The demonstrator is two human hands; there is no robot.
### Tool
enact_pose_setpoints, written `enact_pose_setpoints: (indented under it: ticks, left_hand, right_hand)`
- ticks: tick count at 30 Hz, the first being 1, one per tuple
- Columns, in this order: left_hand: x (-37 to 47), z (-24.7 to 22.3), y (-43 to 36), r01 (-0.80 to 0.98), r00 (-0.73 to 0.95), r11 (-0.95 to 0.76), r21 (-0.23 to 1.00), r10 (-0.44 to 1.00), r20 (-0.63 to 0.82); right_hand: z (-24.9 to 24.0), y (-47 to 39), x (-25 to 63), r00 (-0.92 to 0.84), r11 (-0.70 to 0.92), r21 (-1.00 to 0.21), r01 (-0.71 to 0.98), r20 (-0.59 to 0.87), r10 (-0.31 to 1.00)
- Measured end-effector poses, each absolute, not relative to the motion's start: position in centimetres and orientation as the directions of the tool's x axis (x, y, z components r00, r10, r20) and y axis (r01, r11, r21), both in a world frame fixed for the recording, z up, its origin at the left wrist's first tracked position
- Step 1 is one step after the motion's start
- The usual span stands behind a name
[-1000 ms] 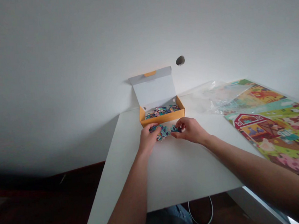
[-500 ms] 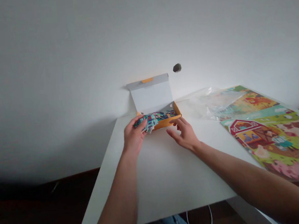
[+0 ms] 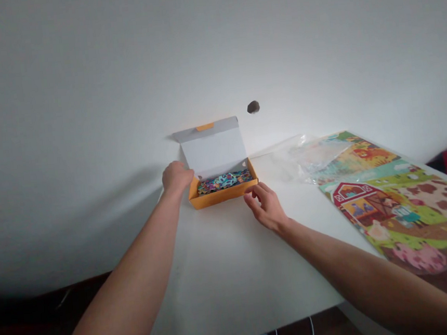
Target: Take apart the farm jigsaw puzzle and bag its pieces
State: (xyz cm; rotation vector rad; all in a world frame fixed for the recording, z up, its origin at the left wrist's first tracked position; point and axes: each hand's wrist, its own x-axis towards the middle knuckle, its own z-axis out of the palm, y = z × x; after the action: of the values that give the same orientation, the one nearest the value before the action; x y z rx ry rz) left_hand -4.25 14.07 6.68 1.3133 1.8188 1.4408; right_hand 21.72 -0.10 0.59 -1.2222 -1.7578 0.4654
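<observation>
An orange box (image 3: 223,195) stands on the white table with its lid (image 3: 214,150) up against the wall. Colourful puzzle pieces (image 3: 225,181) lie in a heap inside it. My left hand (image 3: 176,178) is at the box's left side, back towards me; its fingers are mostly hidden, so what they touch or hold does not show. Just off the front right corner of the box, my right hand (image 3: 265,203) hovers with curled, parted fingers and nothing in them.
Crumpled clear plastic (image 3: 299,161) lies right of the box, partly over a colourful farm picture (image 3: 401,204). The wall behind has a dark hole (image 3: 253,107). A white cable (image 3: 312,332) hangs below the table's front edge.
My left hand has let go of the bunch of puzzle pieces, now in the box, and has moved left to the box's side. My right hand stays near the front right corner. The view has shifted slightly.
</observation>
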Motion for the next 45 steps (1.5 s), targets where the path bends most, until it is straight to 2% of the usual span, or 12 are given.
enact_pose_setpoints:
  ticks: [2, 9, 13, 16, 19, 21, 23, 25, 28, 30, 35, 45]
  left_hand:
    - [-4.7, 6.1, 15.3, 0.390, -0.445, -0.017, 0.921, 0.872, 0.205]
    - [-4.2, 2.4, 14.7, 0.174, -0.343, -0.093, 0.980, 0.928, 0.149]
    - [-6.0, 1.5, 11.7, 0.007, -0.271, -0.162, 0.987, 0.949, 0.158]
    - [-7.7, 2.8, 9.4, -0.023, -0.173, -0.158, 0.987, 0.973, 0.152]
    - [-7.5, 5.7, 7.2, 0.096, -0.061, -0.188, 0.977, 0.979, 0.194]
    - [-5.9, 7.4, 5.6, 0.346, 0.119, -0.269, 0.899, 0.963, 0.242]
    - [-3.3, 8.1, 3.9, 0.620, 0.343, -0.373, 0.690, 0.920, 0.189]
    - [-0.7, 7.2, 2.6, 0.771, 0.470, -0.483, 0.417, 0.872, 0.141]
    - [1.5, 4.3, 2.2, 0.887, 0.426, -0.453, 0.089, 0.877, 0.221]
    - [1.3, 2.4, 2.9, 0.932, 0.343, -0.362, -0.002, 0.883, 0.320]
    - [-1.4, -0.4, 6.0, 0.987, 0.110, -0.155, 0.049, 0.859, 0.500]
    - [-2.4, -1.3, 7.3, 0.979, 0.064, -0.169, 0.114, 0.785, 0.616]
  right_hand:
    - [0.4, 0.1, 21.6, -0.064, 0.424, -0.734, 0.530, 0.464, 0.884]
    - [-0.7, 1.4, 21.9, 0.100, 0.316, -0.808, 0.497, 0.415, 0.904]
    - [-1.4, 2.2, 22.1, 0.271, 0.283, -0.895, 0.346, 0.384, 0.883]
    - [-1.7, 2.5, 22.3, 0.375, 0.258, -0.940, 0.224, 0.328, 0.867]
    - [-1.9, 2.6, 22.4, 0.460, 0.228, -0.964, 0.137, 0.265, 0.847]
    - [-2.0, 2.7, 22.5, 0.483, 0.224, -0.968, 0.114, 0.251, 0.839]
    - [-2.2, 2.8, 22.5, 0.447, 0.241, -0.961, 0.132, 0.275, 0.851]
    - [-2.5, 3.0, 22.4, 0.379, 0.265, -0.946, 0.187, 0.318, 0.869]
    - [-2.9, 3.3, 22.2, 0.285, 0.276, -0.909, 0.311, 0.367, 0.886]
    - [-3.0, 3.3, 22.0, 0.248, 0.275, -0.880, 0.388, 0.387, 0.888]
    - [-2.8, 3.2, 21.9, 0.242, 0.255, -0.849, 0.463, 0.398, 0.885]
    - [-2.5, 3.0, 21.9, 0.193, 0.238, -0.828, 0.507, 0.378, 0.905]
